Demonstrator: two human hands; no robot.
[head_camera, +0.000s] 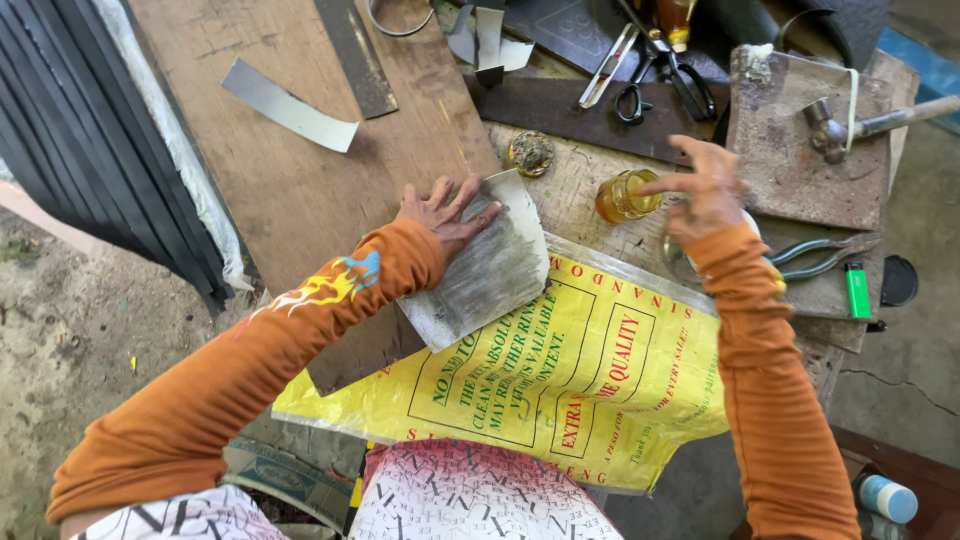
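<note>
On the bench's left side, the left hand (445, 212) is pressing flat, fingers spread, on a grey sheet (480, 265), likely pinning it so it cannot slide; it is gripping nothing. Under it, a yellow sack (560, 375) is covering the bench. Rightward, the right hand (705, 190) is reaching, fingers loose and empty, over a small amber jar (625, 197), while pliers (820, 255) and a green lighter (858, 290) are lying beyond.

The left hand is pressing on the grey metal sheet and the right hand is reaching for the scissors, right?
Not quite. In the head view the left hand does press on the grey metal sheet, but the right hand reaches for the small amber jar, not the scissors.
</note>
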